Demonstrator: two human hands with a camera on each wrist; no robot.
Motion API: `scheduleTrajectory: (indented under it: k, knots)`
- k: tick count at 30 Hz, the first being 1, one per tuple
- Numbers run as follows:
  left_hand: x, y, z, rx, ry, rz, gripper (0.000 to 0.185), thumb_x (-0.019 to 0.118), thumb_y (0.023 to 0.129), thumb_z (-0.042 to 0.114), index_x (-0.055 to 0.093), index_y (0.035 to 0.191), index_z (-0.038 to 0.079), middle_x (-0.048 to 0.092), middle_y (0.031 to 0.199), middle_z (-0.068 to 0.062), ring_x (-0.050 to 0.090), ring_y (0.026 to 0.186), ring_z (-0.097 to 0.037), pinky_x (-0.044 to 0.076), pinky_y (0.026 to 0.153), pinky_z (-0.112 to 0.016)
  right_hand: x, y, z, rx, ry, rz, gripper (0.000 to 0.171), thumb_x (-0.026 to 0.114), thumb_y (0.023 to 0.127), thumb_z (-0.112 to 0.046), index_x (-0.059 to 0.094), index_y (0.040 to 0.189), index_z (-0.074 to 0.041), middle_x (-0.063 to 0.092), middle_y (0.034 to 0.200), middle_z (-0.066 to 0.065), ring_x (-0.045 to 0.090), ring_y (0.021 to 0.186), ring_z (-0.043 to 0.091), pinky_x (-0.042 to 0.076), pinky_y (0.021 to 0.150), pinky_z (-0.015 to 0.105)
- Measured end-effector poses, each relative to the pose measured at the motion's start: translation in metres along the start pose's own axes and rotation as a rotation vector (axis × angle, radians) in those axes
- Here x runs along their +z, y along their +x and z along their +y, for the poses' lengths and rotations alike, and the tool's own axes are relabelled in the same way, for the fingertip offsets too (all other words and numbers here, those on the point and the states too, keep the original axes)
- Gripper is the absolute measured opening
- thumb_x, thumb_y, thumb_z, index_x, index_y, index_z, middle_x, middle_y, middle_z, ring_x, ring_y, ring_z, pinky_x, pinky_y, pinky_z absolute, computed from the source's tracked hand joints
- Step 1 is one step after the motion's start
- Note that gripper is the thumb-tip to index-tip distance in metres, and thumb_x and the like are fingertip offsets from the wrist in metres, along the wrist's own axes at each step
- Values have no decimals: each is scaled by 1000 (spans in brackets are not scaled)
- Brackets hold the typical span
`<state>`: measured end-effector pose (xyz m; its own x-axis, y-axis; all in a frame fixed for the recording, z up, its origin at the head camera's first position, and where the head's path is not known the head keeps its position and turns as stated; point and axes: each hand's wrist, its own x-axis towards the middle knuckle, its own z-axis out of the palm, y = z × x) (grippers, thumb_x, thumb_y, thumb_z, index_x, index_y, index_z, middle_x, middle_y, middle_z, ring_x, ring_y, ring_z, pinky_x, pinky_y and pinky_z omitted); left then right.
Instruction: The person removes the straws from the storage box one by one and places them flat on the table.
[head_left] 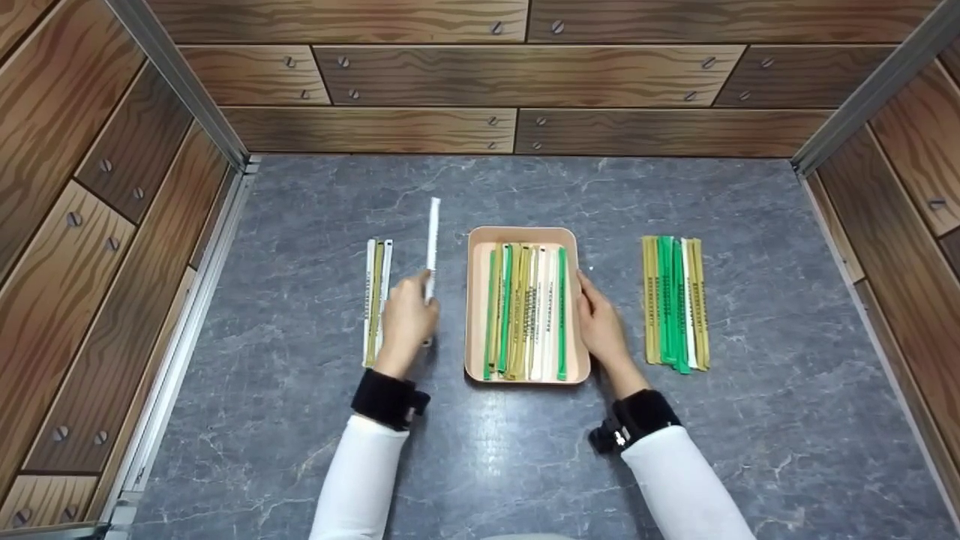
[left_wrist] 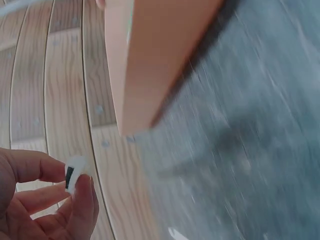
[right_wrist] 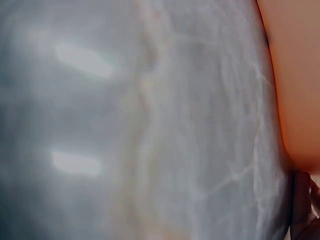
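My left hand (head_left: 409, 319) pinches a long, thin white stick packet (head_left: 433, 236) between thumb and fingers, raised beside the tray's left side. In the left wrist view one end of the white packet (left_wrist: 75, 175) shows a dark mark. My right hand (head_left: 602, 322) rests against the right wall of a shallow pinkish-beige tray (head_left: 477, 360), fingers along its outside; in the right wrist view only part of that hand (right_wrist: 304, 207) shows beside the tray wall (right_wrist: 295, 85). Inside the tray, several green, gold and white packets (head_left: 517, 322) lie side by side, lengthwise.
Left of my left hand lie a gold packet (head_left: 376, 300) and white ones (head_left: 370, 292), partly covered by the hand. A row of gold, green and white packets (head_left: 675, 300) lies to the right. Wood-patterned walls (head_left: 517, 75) enclose the grey marbled tabletop (head_left: 525, 457).
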<state>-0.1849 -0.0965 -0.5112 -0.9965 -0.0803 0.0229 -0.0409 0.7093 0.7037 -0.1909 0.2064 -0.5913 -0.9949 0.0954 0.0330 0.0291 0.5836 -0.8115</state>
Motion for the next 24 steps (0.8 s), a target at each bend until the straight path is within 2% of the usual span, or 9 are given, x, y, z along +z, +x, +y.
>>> scheduleTrajectory:
  k: [3, 6, 9, 13, 18, 24]
  knots:
    - [-10, 2, -14, -31, 14, 43, 50, 64, 81, -4, 60, 131, -1, 69, 108, -21, 66, 88, -35, 55, 71, -44, 0, 0, 0, 1, -2, -3, 46, 45, 105, -19, 42, 150, -20, 44, 147, 19, 44, 132, 36, 35, 108, 49]
    - [-18, 3, -30, -74, 30, 84, 49, 63, 81, -2, 62, 129, 1, 70, 104, -20, 66, 92, -38, 53, 75, -50, 0, 0, 0, 2, -7, -6, 46, 45, 105, -19, 42, 151, -19, 44, 147, 19, 44, 132, 36, 36, 108, 49]
    - [-26, 4, -46, -146, 39, 101, 49, 59, 82, -1, 62, 130, 3, 70, 105, -20, 66, 92, -40, 52, 73, -53, 0, 0, 0, 3, -8, -7, 46, 44, 105, -19, 41, 151, -19, 44, 147, 19, 43, 132, 36, 35, 108, 49]
    - [-35, 5, -67, -243, 34, 88, 49, 54, 85, -2, 60, 134, 3, 67, 114, -21, 65, 98, -40, 51, 75, -52, -1, 0, 0, 7, -7, -10, 47, 43, 105, -20, 41, 151, -20, 43, 148, 18, 42, 133, 36, 34, 109, 48]
    - [-41, 5, -87, -337, 42, 30, 54, 50, 87, -3, 53, 140, 4, 61, 127, -22, 61, 105, -43, 51, 79, -53, -1, 0, -1, 4, -5, -13, 47, 44, 105, -20, 41, 151, -20, 43, 148, 18, 42, 133, 35, 35, 109, 48]
    - [-40, 3, -99, -378, 65, -7, 53, 48, 88, -2, 52, 141, 5, 56, 132, -24, 56, 112, -45, 49, 85, -56, -1, -1, -1, -9, 0, 4, 46, 45, 104, -18, 43, 150, -19, 44, 146, 18, 43, 133, 34, 37, 107, 48]
